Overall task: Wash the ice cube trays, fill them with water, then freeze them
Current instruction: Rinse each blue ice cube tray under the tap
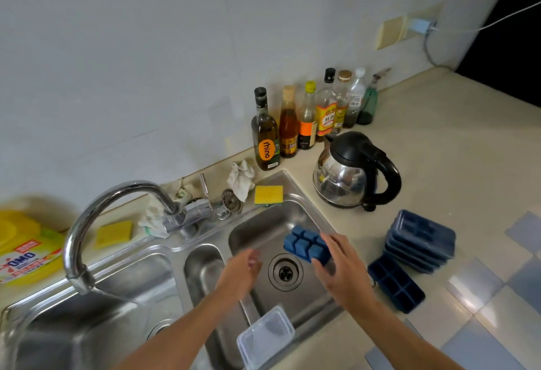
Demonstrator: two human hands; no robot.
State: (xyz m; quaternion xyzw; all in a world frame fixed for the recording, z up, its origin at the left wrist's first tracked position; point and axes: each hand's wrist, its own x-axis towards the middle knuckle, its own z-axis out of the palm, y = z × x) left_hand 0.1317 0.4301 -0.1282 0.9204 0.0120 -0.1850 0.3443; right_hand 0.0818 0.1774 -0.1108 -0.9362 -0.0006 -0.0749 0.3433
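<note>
My right hand [342, 264] grips a blue ice cube tray [304, 245] upside down over the right sink basin [263, 223], its cube bottoms facing up. My left hand [244, 270] hovers over the same basin beside the drain [285, 272], fingers loosely curled and holding nothing. Another blue tray [395, 286] lies open side up on the counter to the right of the sink. Behind it stands a stack of several blue trays [420, 240]. Water runs from the faucet [117, 208] into the left basin [73, 325].
A clear plastic lid [265, 337] lies on the sink's front edge. Two yellow sponges [268, 194] [114, 233], rags and a strainer sit behind the basins. A kettle [351, 173] and several bottles [307, 117] stand on the counter. A yellow detergent bag [26, 252] lies at the left.
</note>
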